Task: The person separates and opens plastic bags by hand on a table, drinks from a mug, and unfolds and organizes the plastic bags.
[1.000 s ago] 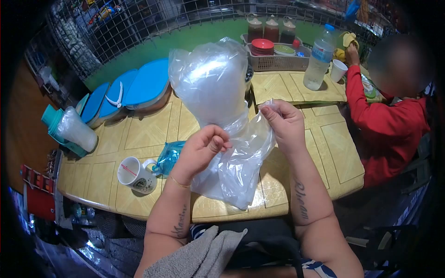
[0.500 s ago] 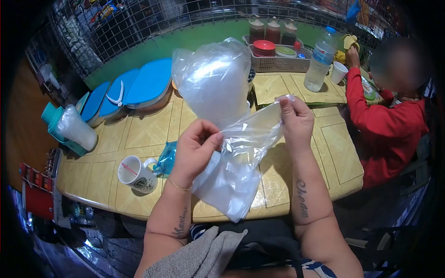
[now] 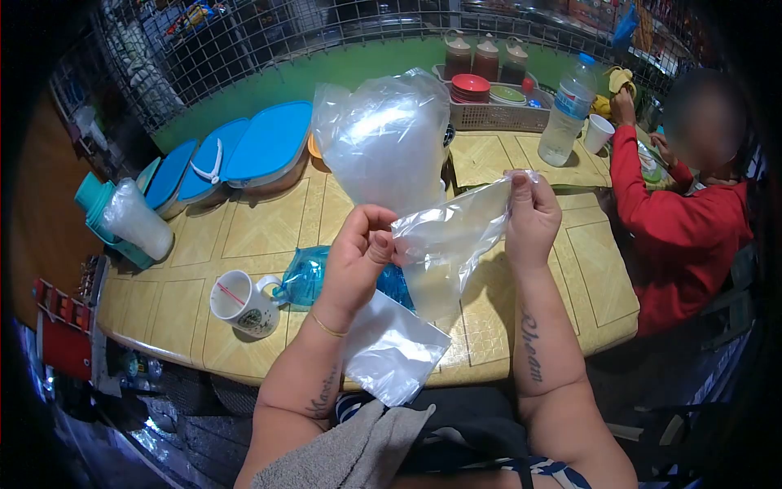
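Note:
A clear plastic bag (image 3: pixel 448 236) is stretched between my two hands above the table. My right hand (image 3: pixel 533 216) pinches its upper right corner. At the bag's left edge my left hand (image 3: pixel 357 257) has curled fingers and thumb against the film. Beneath, folded clear plastic (image 3: pixel 395 346) lies at the table's front edge. Behind my hands stands a big puffed clear bag (image 3: pixel 383 134). A blue plastic bag (image 3: pixel 305 277) lies partly behind my left hand, beside a white mug (image 3: pixel 248 308) with a red stick in it.
Blue-lidded containers (image 3: pixel 269 143) and a teal pitcher (image 3: pixel 96 204) line the left. At the back are a basket (image 3: pixel 497 116) with jars and dishes, a water bottle (image 3: pixel 566 114) and a white cup (image 3: pixel 599 133). A person in red (image 3: pixel 684 212) sits at the right, holding a banana.
The thin bag has come away from the plastic below and is spread wider. My right hand has moved right and slightly up. More of the blue bag shows.

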The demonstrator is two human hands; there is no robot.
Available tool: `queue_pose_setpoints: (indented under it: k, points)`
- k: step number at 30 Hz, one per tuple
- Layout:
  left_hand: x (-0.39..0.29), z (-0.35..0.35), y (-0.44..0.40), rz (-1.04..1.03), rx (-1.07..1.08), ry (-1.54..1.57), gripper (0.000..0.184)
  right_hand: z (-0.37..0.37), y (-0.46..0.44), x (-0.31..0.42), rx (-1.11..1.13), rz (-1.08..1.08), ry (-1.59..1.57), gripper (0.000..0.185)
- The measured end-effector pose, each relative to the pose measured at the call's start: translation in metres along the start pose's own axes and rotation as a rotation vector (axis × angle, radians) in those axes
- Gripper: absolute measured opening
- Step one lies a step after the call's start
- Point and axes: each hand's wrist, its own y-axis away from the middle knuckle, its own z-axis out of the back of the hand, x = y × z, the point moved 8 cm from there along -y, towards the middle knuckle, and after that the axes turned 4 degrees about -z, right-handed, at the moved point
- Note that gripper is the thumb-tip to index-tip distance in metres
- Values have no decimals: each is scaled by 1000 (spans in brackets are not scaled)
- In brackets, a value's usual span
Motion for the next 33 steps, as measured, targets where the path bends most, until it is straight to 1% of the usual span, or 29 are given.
queue_pose_setpoints:
  k: [3,7,10,13,16,19,28,31,33]
  points:
    - [-1,0,1,33,-38,-19,31,-3,2,6,14,94,4,23]
    - [3,1,0,68,-85,57,31,-7,7,17,23,183,-5,20]
    - [3,5,-1,42,-110,41,29,-4,5,15,6,181,-26,21]
    - [2,11,-3,6,-155,0,26,5,3,10,-16,91,54,25]
    - [-4,13,-3,-18,-166,-11,24,4,-2,9,-7,74,12,28]
    - [-5,13,-2,-15,-173,-15,22,3,-3,7,-28,51,35,29]
    - [-7,20,-2,-5,-206,-33,16,4,-5,-3,-37,-58,83,29]
    - [-8,21,-2,-37,-213,-10,15,4,-5,-2,-25,-26,61,29]
    - [-10,22,-1,-63,-237,2,13,1,-7,-3,43,-63,49,25]
